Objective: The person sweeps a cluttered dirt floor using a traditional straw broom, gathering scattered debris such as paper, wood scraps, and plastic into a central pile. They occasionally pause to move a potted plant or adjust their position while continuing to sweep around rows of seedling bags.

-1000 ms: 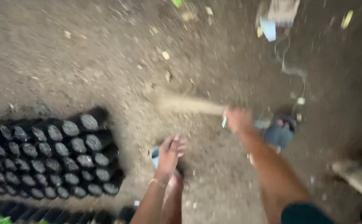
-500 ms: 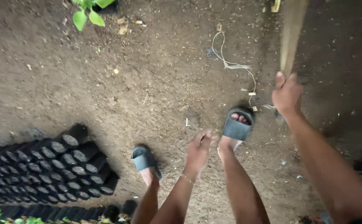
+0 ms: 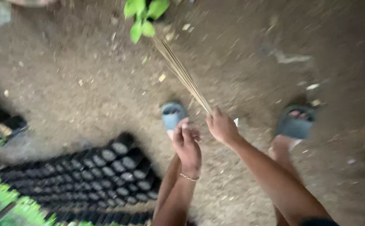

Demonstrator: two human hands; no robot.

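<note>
My right hand (image 3: 222, 125) grips the lower end of a broom of thin stiff sticks (image 3: 181, 73), which slants up and to the left across the bare dirt toward a small green plant (image 3: 143, 16). My left hand (image 3: 187, 146) hangs just beside it, fingers loosely together, holding nothing; a thin bracelet circles its wrist. Below the hands are my feet in grey-blue slide sandals, the left sandal (image 3: 173, 115) and the right sandal (image 3: 296, 122), standing on the soil.
Rows of small black seedling bags filled with soil (image 3: 98, 175) are packed together at the lower left. Green leaves (image 3: 6, 205) show at the bottom-left corner. Scattered dry leaves and bits of litter dot the dirt ground (image 3: 86, 83).
The view swung left and the broom swept from the upper right to slant up-left. My right hand came down close to my left hand. The feet shifted apart.
</note>
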